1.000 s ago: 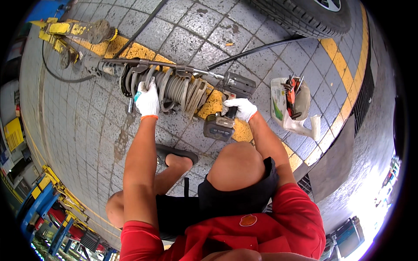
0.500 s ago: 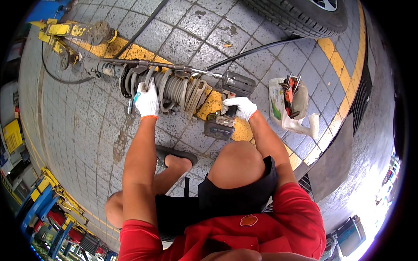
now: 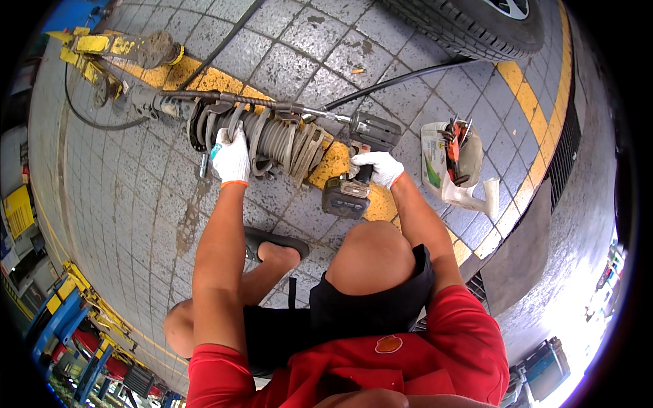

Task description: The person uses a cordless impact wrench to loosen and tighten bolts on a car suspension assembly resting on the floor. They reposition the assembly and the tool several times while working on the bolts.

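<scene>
On the grey tiled floor (image 3: 136,204), at about 12 o'clock from the crouching person, lies a car shock absorber with its coil spring (image 3: 272,139), stretched from left to right across a yellow painted line (image 3: 340,163). The left hand (image 3: 231,155), in a white glove, is closed over the coils at the left part of the spring, at about 11 o'clock. The right hand (image 3: 379,167), also in a white glove, is wrapped tight around the handle of a cordless impact wrench (image 3: 360,160), at about 1 o'clock. The head of the wrench meets the long metal rod (image 3: 272,103) of a clamp that runs along the top of the spring. The battery of the wrench sits low, just above the right knee (image 3: 371,255). A black hose (image 3: 408,75) runs from near the wrench toward a car tyre (image 3: 469,24) at 1 o'clock. At 2 o'clock stands a cut plastic jug (image 3: 452,170) with tools inside it. A yellow jack (image 3: 122,47) lies at 10 o'clock. A dark sandal (image 3: 272,241) is under the left foot.
</scene>
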### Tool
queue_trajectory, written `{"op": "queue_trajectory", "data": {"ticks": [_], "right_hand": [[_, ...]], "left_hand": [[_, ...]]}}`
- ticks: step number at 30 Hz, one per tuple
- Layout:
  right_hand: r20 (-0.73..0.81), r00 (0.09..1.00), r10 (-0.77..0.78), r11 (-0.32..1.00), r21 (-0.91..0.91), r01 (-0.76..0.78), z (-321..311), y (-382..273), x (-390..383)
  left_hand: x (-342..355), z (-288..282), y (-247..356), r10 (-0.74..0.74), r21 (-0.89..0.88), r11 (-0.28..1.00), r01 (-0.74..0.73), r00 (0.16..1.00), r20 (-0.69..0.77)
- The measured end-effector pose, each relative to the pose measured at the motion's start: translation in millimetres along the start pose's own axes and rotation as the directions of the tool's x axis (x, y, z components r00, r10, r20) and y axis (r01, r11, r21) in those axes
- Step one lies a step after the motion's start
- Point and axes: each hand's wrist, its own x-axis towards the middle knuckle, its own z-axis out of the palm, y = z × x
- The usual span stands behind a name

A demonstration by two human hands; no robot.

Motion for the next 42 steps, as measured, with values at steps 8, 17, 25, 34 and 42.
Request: {"op": "queue_trajectory", "data": {"ticks": [8,17,25,34,42], "right_hand": [[0.046,0.999,0.029,0.999,0.029,-0.031,8,0,1],[0.021,1.000,0.001,0.999,0.039,-0.001,11,7,2],[-0.011,1.000,-0.024,0.999,0.022,0.024,10,3,-2],[0.004,1.000,-0.005,0.999,-0.049,0.005,7,-6,0],[0.007,1.000,0.001,0.999,-0.033,-0.001,10,-6,-4]], "left_hand": [[7,-2,-14,-0.021,0.004,1.000,0.021,1.000,-0.006],[7,-3,-12,-0.024,0.036,0.999,0.023,1.000,0.018],[4,4,-9,0.006,-0.040,0.999,-0.007,1.000,-0.023],[7,5,-15,0.043,0.002,0.999,-0.043,0.999,-0.022],[5,1,-10,0.014,-0.089,0.996,-0.012,1.000,0.024]]}}
